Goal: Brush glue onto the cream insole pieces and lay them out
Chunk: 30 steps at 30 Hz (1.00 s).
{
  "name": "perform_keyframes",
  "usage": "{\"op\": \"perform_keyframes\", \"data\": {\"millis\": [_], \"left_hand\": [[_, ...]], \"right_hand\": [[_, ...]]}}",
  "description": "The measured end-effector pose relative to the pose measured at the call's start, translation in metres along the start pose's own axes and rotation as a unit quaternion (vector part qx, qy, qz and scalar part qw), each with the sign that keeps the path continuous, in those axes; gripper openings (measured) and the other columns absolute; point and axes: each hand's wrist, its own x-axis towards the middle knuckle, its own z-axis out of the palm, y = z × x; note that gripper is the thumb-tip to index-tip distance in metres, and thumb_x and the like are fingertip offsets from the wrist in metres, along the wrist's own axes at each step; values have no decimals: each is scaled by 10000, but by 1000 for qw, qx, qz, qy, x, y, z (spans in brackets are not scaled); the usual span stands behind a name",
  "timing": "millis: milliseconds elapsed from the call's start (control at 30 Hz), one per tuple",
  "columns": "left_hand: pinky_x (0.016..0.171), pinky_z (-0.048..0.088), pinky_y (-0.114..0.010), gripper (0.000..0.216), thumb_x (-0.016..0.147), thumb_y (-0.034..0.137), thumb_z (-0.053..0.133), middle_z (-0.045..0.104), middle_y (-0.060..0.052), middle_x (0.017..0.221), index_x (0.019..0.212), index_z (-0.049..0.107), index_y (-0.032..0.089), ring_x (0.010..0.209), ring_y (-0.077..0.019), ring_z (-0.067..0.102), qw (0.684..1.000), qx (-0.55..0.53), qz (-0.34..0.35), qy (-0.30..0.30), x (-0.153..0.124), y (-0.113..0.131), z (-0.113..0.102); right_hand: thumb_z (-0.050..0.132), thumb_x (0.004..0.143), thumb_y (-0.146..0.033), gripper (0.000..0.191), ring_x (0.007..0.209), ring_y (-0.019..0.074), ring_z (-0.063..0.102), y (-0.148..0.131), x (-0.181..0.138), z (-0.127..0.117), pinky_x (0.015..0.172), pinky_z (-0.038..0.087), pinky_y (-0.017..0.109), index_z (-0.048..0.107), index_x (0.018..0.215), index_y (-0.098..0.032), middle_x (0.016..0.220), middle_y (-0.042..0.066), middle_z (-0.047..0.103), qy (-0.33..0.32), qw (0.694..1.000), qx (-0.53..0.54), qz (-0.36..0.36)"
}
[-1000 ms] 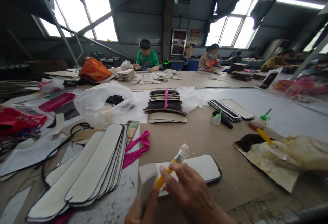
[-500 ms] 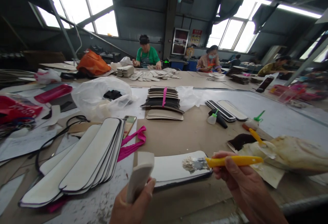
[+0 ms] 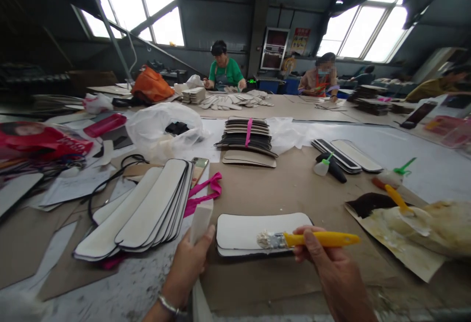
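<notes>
My right hand (image 3: 326, 263) grips a brush (image 3: 320, 239) by its yellow handle. Its bristles, caked with a whitish paste, are over a white dark-edged panel (image 3: 243, 226) on the table; whether they touch it I cannot tell. Beneath that panel the edge of another one shows. My left hand (image 3: 189, 263) is closed around a pale panel (image 3: 201, 219), seen nearly edge-on, just left of the lying panel. Further left lies a fanned stack of similar white panels (image 3: 150, 209) with dark edges.
Behind are a pink-banded bundle (image 3: 246, 140), a pink ribbon (image 3: 206, 192) and a clear plastic bag (image 3: 162, 130). Small green-tipped bottles (image 3: 322, 166) stand right of centre. A paste-covered sheet (image 3: 408, 243) with another yellow-handled brush (image 3: 399, 199) lies at right. Several people sit across the table.
The view has swung left, shifting the scene rightward. The brush has moved left over the panel, and its paste patch no longer shows. The left-hand panel now appears narrower.
</notes>
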Motion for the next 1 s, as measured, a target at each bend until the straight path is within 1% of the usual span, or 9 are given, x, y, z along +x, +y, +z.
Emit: {"op": "perform_keyframes", "data": {"millis": [100, 200, 300, 400, 533, 667, 733, 833, 1000], "left_hand": [[309, 277, -191, 296, 653, 444, 589, 352, 115, 336, 712, 503, 167, 289, -75, 330, 998, 9, -9, -58, 2, -5, 0], [356, 276, -196, 241, 694, 405, 555, 392, 100, 316, 699, 494, 172, 308, -83, 360, 997, 17, -3, -78, -1, -6, 2], [397, 280, -210, 215, 702, 370, 548, 412, 84, 299, 638, 471, 180, 327, -90, 376, 994, 23, -16, -101, -3, -8, 2], [429, 296, -222, 208, 704, 352, 536, 440, 70, 305, 601, 463, 187, 346, -98, 390, 992, 21, -29, -122, -3, -11, -1], [460, 326, -230, 200, 690, 355, 543, 469, 63, 316, 596, 478, 191, 368, -109, 408, 990, 16, -40, -134, -1, -11, -3], [481, 347, -235, 194, 690, 341, 538, 485, 55, 321, 579, 479, 193, 381, -116, 426, 985, 32, -44, -161, 0, -10, -5], [475, 348, -234, 185, 691, 333, 530, 490, 54, 324, 579, 481, 195, 380, -119, 432, 984, 43, -40, -170, 0, -10, -6], [452, 340, -237, 194, 677, 345, 529, 489, 50, 309, 557, 481, 201, 357, -124, 428, 986, 43, -36, -157, 0, -14, -5], [471, 361, -259, 281, 646, 417, 542, 495, 31, 301, 464, 463, 218, 370, -149, 454, 987, 54, -20, -149, 0, -21, -6]], "right_hand": [[613, 697, -450, 316, 503, 131, 555, 6, -1, 26, 520, 488, 253, 616, 787, -147, 574, 5, 603, -17, 1000, -12, -15], [598, 703, -466, 344, 489, 139, 565, 14, 0, 50, 514, 496, 268, 604, 801, -136, 563, 11, 607, -49, 999, -9, -7], [578, 716, -474, 352, 476, 144, 563, 21, 1, 63, 499, 495, 276, 581, 811, -135, 547, 7, 594, -79, 997, -15, -1], [556, 742, -453, 302, 478, 138, 549, 22, 0, 62, 493, 479, 262, 566, 805, -158, 549, -3, 569, -71, 993, -81, -38], [535, 756, -452, 267, 496, 149, 555, 10, -4, 56, 515, 475, 277, 561, 802, -189, 599, 5, 576, -24, 975, -195, -105], [514, 771, -454, 265, 481, 155, 568, 7, -10, 60, 519, 483, 283, 562, 820, -198, 573, -8, 581, -31, 979, -184, -80], [502, 782, -444, 260, 487, 154, 569, 11, -8, 57, 520, 482, 283, 565, 817, -194, 586, -3, 585, -39, 975, -198, -95], [494, 793, -411, 236, 524, 157, 578, 14, 4, 38, 562, 486, 296, 565, 812, -187, 660, 23, 606, -6, 939, -297, -172], [475, 818, -271, 121, 725, 195, 601, 0, 21, -1, 704, 490, 338, 558, 832, -184, 758, 67, 600, 58, 837, -437, -325]]}}
